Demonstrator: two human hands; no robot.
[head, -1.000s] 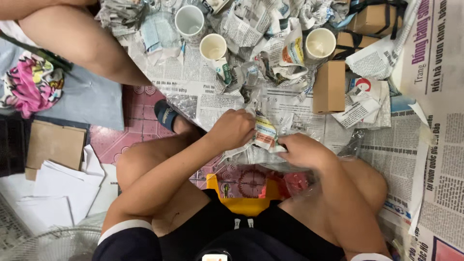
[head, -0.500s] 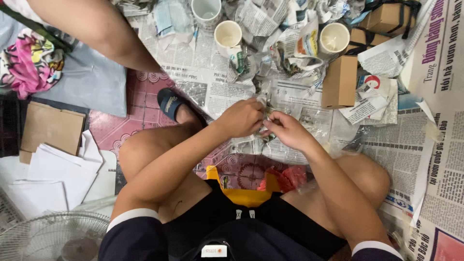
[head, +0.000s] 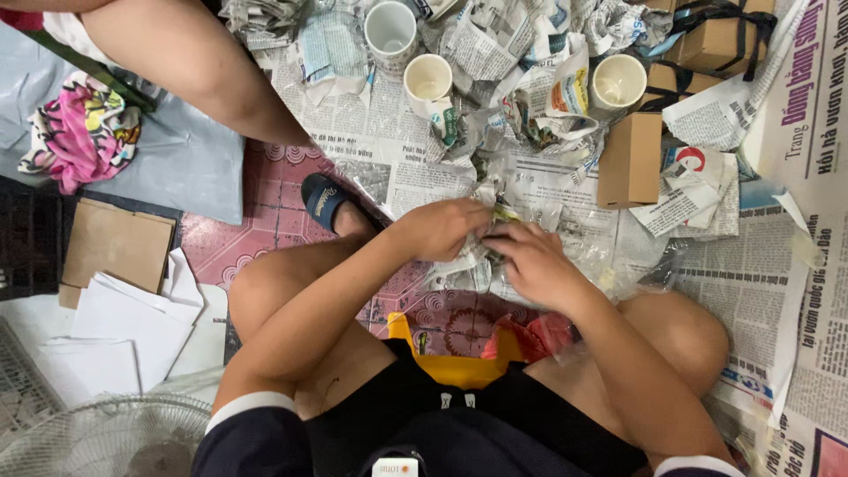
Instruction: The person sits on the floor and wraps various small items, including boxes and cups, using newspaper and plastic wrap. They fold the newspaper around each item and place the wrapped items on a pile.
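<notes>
My left hand (head: 442, 228) and my right hand (head: 530, 263) meet over a bundle wrapped in crumpled newspaper (head: 481, 252), both closed on it. What is inside the paper is hidden by my fingers. I sit on a yellow stool (head: 450, 367) with my knees apart, and the bundle hangs above a patterned red floor tile (head: 450, 318). Newspaper sheets (head: 565, 221) cover the floor just beyond my hands.
Three white mugs (head: 390, 28) (head: 427, 81) (head: 618, 81) stand among crumpled newspaper at the top. A small brown cardboard box (head: 629, 159) lies right of them. Another person's leg (head: 194, 66) crosses the upper left. Flat cardboard (head: 115, 247), white paper and a fan (head: 106, 437) lie left.
My hands have drawn closer together around the bundle and lifted a little away from my body. The camera has tilted, so the view has shifted down slightly.
</notes>
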